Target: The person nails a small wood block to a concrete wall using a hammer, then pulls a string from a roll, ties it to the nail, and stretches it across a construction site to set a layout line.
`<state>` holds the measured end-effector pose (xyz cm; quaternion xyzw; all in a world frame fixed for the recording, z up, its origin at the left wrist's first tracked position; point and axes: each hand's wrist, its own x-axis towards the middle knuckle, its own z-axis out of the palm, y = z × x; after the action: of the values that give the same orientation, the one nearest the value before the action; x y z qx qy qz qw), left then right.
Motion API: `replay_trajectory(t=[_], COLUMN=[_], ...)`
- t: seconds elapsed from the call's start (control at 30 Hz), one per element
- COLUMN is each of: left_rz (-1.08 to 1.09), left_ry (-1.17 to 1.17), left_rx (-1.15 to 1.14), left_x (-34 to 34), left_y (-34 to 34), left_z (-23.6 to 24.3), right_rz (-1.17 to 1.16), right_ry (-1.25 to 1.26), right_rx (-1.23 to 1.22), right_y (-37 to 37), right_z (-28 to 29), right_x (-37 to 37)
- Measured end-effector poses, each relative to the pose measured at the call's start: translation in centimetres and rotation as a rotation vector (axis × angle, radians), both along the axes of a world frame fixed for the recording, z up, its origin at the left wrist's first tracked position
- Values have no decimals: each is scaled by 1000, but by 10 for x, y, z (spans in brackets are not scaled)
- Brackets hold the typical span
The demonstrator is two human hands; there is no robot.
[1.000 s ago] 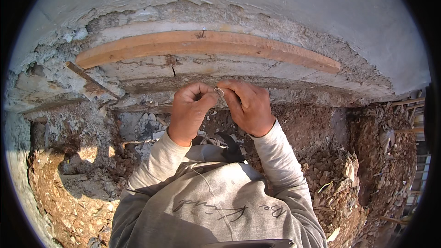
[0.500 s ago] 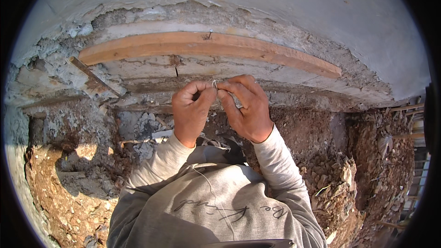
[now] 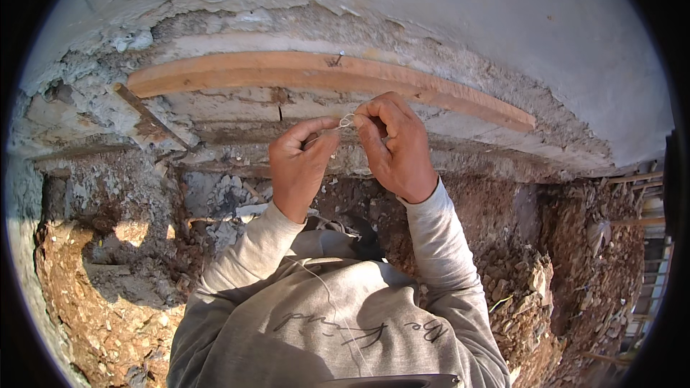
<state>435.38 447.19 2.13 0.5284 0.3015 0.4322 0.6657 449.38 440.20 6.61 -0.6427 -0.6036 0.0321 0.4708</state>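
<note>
A thin white string [image 3: 346, 121] forms a small loop between my hands. My left hand [image 3: 300, 164] is closed, pinching the string with thumb and forefinger on one side of the loop. On the other side, the thumb and forefinger of my right hand [image 3: 397, 145] are pressed together on it. Both hands are raised just in front of a long wooden batten [image 3: 287, 70] along the wall. A nail [image 3: 341, 56] sticks up from the batten, beyond the hands. More string lies down the front of my grey sweatshirt [image 3: 327, 302].
A narrow stick [image 3: 151, 116] leans at the batten's left end. Behind the batten rises a plastered wall [image 3: 445, 0] with a broken lower edge. Rubble and soil [image 3: 115, 330] lie on the left, with loose broken stones [image 3: 517, 294] on the right.
The string between my fingers now shows a clear loop. My right hand has moved up and slightly right, away from the left hand, which has stayed nearly in place.
</note>
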Motion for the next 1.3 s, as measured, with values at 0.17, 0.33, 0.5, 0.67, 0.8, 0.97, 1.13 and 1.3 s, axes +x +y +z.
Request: replay_trajectory(t=[0.17,0.33,0.5,0.67,0.8,0.97,1.13,1.3], left_rz=[-15,46,42,15,23,13,-14,-2], left_ry=[-155,-200,-175,-119,-130,-144,-148,-152], left_rx=[-147,-304,-326,-433,-432,-533,-614,-639], left_x=[22,39,49,46,48,49,49,51], left_y=[19,35,42,47,44,46,44,42], left_z=[1,18,17,12,15,13,1,-2], right_rz=[-64,-155,-209,-183,-152,-161,-177,-180], right_ry=[-93,-107,-127,-140,-136,-185,-120,-12], right_rx=[5,37,12,35,15,-77,-18,-109], right_y=[30,61,73,79,82,81,58,31], right_z=[18,19,18,16,19,25,11,-20], right_x=[11,19,22,28,31,35,18,-3])
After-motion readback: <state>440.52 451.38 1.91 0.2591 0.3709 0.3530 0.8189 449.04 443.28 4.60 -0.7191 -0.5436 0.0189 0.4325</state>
